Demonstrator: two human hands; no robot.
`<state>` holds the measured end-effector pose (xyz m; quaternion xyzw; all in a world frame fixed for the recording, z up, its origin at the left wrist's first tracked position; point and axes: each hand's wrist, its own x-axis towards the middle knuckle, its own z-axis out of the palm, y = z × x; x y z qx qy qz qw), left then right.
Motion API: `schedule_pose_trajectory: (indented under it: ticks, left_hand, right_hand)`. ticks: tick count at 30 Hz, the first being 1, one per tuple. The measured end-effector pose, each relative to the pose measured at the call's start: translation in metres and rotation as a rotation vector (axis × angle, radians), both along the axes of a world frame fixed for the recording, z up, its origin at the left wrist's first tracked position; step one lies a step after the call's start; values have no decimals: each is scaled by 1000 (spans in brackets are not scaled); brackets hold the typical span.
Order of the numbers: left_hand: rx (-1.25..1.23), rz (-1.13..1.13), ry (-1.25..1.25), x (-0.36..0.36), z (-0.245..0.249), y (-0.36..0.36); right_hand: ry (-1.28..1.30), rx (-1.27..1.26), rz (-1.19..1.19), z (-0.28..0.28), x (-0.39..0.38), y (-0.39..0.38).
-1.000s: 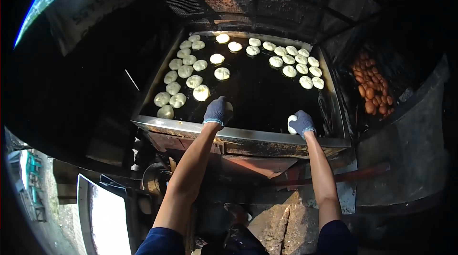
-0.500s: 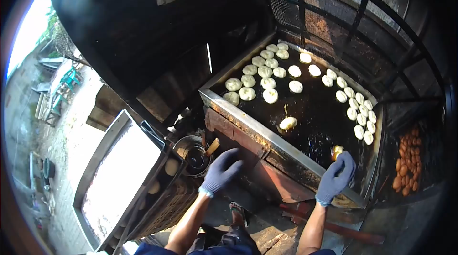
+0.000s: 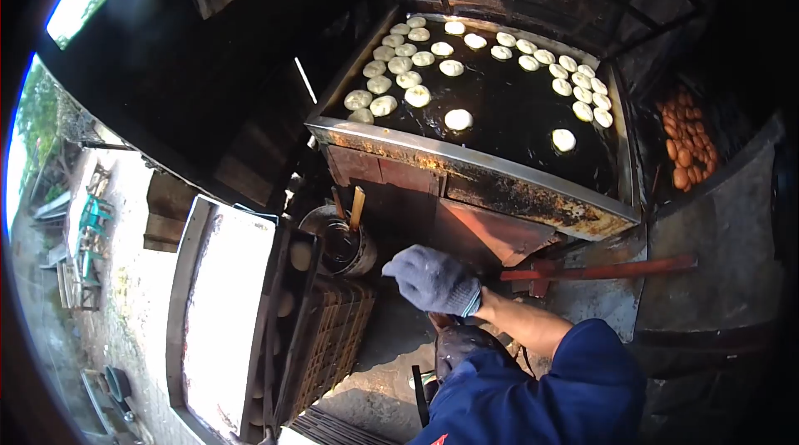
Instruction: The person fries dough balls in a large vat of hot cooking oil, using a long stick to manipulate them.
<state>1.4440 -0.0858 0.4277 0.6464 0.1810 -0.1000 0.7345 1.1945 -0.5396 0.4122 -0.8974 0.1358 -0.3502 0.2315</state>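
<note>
My right hand [image 3: 433, 280], in a grey knit glove, is in front of the fryer and right of the bucket. Its fingers are curled together, and nothing shows in them. At the bottom edge, by the near end of the bright tray [image 3: 225, 320], a small dark shape looks like part of my left hand [image 3: 258, 438]; its fingers are mostly cut off. Many pale round dough pieces [image 3: 418, 96] float in dark oil inside the wide metal fryer [image 3: 491, 164]. Two lie nearer the front, one dough piece [image 3: 563, 140] at right.
A bucket [image 3: 362, 258] with a wooden handle [image 3: 357, 208] stands left of the fryer. Dough balls [image 3: 300, 256] show under the tray, above a woven crate [image 3: 333, 337]. Browned fried pieces [image 3: 687, 141] lie right of the fryer. A red bar [image 3: 607, 268] juts out below it.
My right hand has left the fryer and swung left and down across my body. My left hand has dropped toward the tray's near end. The view has turned, and two dough pieces lie at the front.
</note>
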Motion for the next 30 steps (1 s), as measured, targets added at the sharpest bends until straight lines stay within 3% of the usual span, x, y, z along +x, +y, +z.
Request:
schedule_pose_trajectory:
  ticks: [3,5,7,8,9,10,12,13,14,17,20,25,30]
  left_hand:
    - [26,-10,135,29,-49,43]
    - [9,-24,192,30,-49,48]
    - [24,2,155,36,-51,48]
    - [40,43,121,39,-56,49]
    - [167,-186,3,51,-79,74]
    - [161,-193,-2,59,-79,74]
    - [58,51,151,71,-74,72]
    - [200,-93,58,95,-103,94]
    - [198,-97,57,91,-104,83]
    - [180,-117,53,102,-110,53]
    - [170,-152,44,125,-110,32]
    - [127,-158,66,135,-127,20]
    - [80,-118,85,130,-131,29]
  right_hand:
    - [27,-2,-428,8,-53,-24]
    - [48,102,-749,8,-114,-55]
    - [80,74,-1247,-18,-192,-96]
    - [259,31,-1523,-42,-244,-122]
    - [494,254,-1824,-28,-275,-128]
    - [611,153,-2077,-41,-309,-135]
    - [644,334,-2220,-70,-383,-152]
    - [575,464,-2159,-95,-422,-164]
    - [511,588,-2094,-119,-451,-173]
    - [468,413,-2040,-122,-459,-168]
    - [395,247,-1951,-108,-423,-132]
    - [409,335,-1612,-65,-336,-71]
    - [519,500,-1501,-42,-311,-109]
